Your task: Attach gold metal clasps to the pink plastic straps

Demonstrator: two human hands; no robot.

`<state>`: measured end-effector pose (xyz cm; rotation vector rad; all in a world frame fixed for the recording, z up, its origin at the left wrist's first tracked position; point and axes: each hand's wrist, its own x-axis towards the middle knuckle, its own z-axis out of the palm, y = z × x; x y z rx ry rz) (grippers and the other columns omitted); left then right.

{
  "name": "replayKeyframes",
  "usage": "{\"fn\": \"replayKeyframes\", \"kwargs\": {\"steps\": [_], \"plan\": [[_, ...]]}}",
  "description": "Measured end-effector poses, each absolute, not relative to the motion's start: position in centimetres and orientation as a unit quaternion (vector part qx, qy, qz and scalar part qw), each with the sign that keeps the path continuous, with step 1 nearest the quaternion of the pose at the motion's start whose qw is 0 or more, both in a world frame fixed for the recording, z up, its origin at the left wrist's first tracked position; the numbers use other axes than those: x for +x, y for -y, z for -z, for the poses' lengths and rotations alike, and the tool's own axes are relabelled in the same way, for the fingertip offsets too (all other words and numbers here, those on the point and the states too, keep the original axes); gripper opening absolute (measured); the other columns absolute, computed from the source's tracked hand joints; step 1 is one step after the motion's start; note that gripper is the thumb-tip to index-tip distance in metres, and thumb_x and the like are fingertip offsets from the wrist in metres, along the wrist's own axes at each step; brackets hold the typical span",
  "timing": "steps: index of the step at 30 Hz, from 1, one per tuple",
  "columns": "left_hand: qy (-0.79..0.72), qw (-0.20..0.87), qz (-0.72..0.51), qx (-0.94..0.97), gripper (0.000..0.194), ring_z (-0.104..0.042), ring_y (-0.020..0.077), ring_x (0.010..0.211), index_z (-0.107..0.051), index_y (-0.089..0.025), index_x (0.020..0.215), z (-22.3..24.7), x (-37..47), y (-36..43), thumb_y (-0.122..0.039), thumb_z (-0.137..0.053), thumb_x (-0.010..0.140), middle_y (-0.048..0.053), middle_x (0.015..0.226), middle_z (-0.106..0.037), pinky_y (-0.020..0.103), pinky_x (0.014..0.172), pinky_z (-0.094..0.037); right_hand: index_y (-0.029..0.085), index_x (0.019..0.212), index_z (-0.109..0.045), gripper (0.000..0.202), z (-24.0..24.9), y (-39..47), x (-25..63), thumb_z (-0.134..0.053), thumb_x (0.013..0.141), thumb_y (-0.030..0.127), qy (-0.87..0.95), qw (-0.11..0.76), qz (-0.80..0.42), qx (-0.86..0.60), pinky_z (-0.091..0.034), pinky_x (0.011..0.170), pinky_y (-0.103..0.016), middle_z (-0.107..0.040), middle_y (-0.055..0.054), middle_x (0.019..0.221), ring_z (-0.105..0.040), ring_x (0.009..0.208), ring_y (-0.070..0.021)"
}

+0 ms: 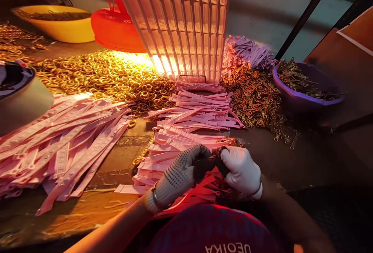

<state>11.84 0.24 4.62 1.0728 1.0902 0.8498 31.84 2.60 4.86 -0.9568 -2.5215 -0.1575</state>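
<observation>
My left hand [183, 171], in a grey glove with dark dots, meets my right hand [241, 168], in a white glove, over a heap of straps. Both have their fingers closed and pinched together, the tips dark. Whatever lies between the fingertips is too small and too hidden to name. Beneath and around my hands is a stack of pink straps [167, 144], several with small loops at their ends. One pink strap runs under my left wrist. Some small metal clasps [234, 141] show at the strap ends just beyond my right hand.
Gold rings [107, 76] heap beneath a red lamp [116, 28]. Behind the stack stands a ribbed plastic panel [186, 24]. More pink straps [67, 144] lie left. Metal clasps [256, 94] pile right, beside a purple basin [305, 97]. A yellow basin [64, 32] sits back left.
</observation>
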Motion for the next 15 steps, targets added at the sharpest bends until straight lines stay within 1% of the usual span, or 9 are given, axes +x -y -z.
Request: {"fn": "replayKeyframes", "kwargs": {"steps": [2, 3, 5, 7, 8, 9, 11, 13, 15], "plan": [[-0.468, 0.662, -0.352, 0.468, 0.038, -0.041, 0.0066, 0.043, -0.053, -0.018, 0.077, -4.3, 11.9, -0.2, -0.05, -0.071, 0.085, -0.004, 0.054, -0.052, 0.016, 0.039, -0.03, 0.022, 0.082, -0.052, 0.009, -4.8, -2.2, 31.6, -0.049, 0.09, 0.02, 0.905, 0.232, -0.023, -0.357, -0.033, 0.057, -0.03, -0.057, 0.0, 0.067, -0.049, 0.059, -0.0164], [-0.457, 0.687, -0.344, 0.447, 0.038, -0.041, 0.0069, 0.042, -0.052, -0.019, 0.078, -4.1, 11.9, -0.3, -0.051, -0.07, 0.086, -0.005, 0.053, -0.052, 0.016, 0.038, -0.029, 0.023, 0.081, -0.051, 0.013, -4.7, -1.9, 31.3, -0.048, 0.093, 0.024, 0.897, 0.247, -0.03, -0.365, -0.033, 0.056, -0.03, -0.058, 0.0, 0.066, -0.049, 0.058, -0.0164], [-0.43, 0.741, -0.343, 0.387, 0.037, -0.039, 0.0067, 0.04, -0.05, -0.021, 0.08, -3.7, 12.0, -0.5, -0.052, -0.069, 0.086, -0.006, 0.054, -0.05, 0.016, 0.037, -0.027, 0.023, 0.079, -0.052, 0.019, -4.4, -1.2, 30.5, -0.045, 0.095, 0.03, 0.879, 0.29, 0.017, -0.377, -0.033, 0.057, -0.032, -0.06, -0.003, 0.068, -0.051, 0.059, -0.0183], [-0.41, 0.763, -0.359, 0.347, 0.038, -0.035, 0.0054, 0.039, -0.047, -0.021, 0.079, -3.6, 12.0, -1.1, -0.052, -0.069, 0.085, -0.007, 0.054, -0.046, 0.016, 0.037, -0.026, 0.021, 0.08, -0.055, 0.021, -4.0, -0.8, 29.7, -0.043, 0.095, 0.029, 0.856, 0.318, 0.075, -0.399, -0.033, 0.058, -0.033, -0.062, -0.007, 0.07, -0.054, 0.061, -0.0206], [-0.413, 0.759, -0.361, 0.351, 0.038, -0.033, 0.0051, 0.039, -0.046, -0.021, 0.078, -3.7, 12.0, -1.7, -0.052, -0.068, 0.086, -0.008, 0.054, -0.044, 0.016, 0.037, -0.025, 0.02, 0.081, -0.057, 0.022, -3.9, -0.7, 29.4, -0.043, 0.096, 0.028, 0.847, 0.317, 0.077, -0.42, -0.033, 0.058, -0.034, -0.063, -0.008, 0.069, -0.055, 0.061, -0.021], [-0.423, 0.744, -0.356, 0.376, 0.038, -0.032, 0.0052, 0.039, -0.046, -0.021, 0.077, -3.9, 11.9, -2.5, -0.052, -0.066, 0.088, -0.007, 0.054, -0.043, 0.016, 0.036, -0.024, 0.02, 0.083, -0.059, 0.023, -3.7, -0.9, 29.4, -0.043, 0.097, 0.028, 0.84, 0.306, 0.05, -0.446, -0.033, 0.058, -0.033, -0.063, -0.007, 0.068, -0.056, 0.06, -0.0208], [-0.456, 0.673, -0.319, 0.487, 0.036, -0.035, 0.0067, 0.04, -0.051, -0.02, 0.078, -4.1, 11.6, -4.8, -0.052, -0.06, 0.092, -0.006, 0.055, -0.046, 0.018, 0.037, -0.027, 0.018, 0.09, -0.062, 0.024, -3.5, -1.6, 29.8, -0.044, 0.101, 0.03, 0.814, 0.286, -0.056, -0.503, -0.035, 0.057, -0.031, -0.065, -0.006, 0.067, -0.059, 0.059, -0.0201], [-0.482, 0.567, -0.268, 0.612, 0.032, -0.044, 0.0098, 0.044, -0.061, -0.018, 0.082, -4.0, 11.4, -8.2, -0.048, -0.056, 0.095, -0.002, 0.057, -0.053, 0.02, 0.042, -0.036, 0.019, 0.098, -0.064, 0.024, -3.4, -2.6, 30.7, -0.045, 0.104, 0.033, 0.772, 0.304, -0.163, -0.534, -0.041, 0.061, -0.029, -0.068, -0.005, 0.071, -0.064, 0.064, -0.0203], [-0.501, 0.463, -0.243, 0.689, 0.023, -0.058, 0.0144, 0.058, -0.07, -0.017, 0.093, -3.2, 11.5, -11.9, -0.035, -0.056, 0.095, 0.003, 0.07, -0.066, 0.025, 0.055, -0.049, 0.02, 0.104, -0.065, 0.025, -3.3, -3.6, 31.8, -0.044, 0.105, 0.033, 0.73, 0.351, -0.219, -0.544, -0.047, 0.068, -0.028, -0.071, -0.006, 0.077, -0.067, 0.072, -0.0209]]}}
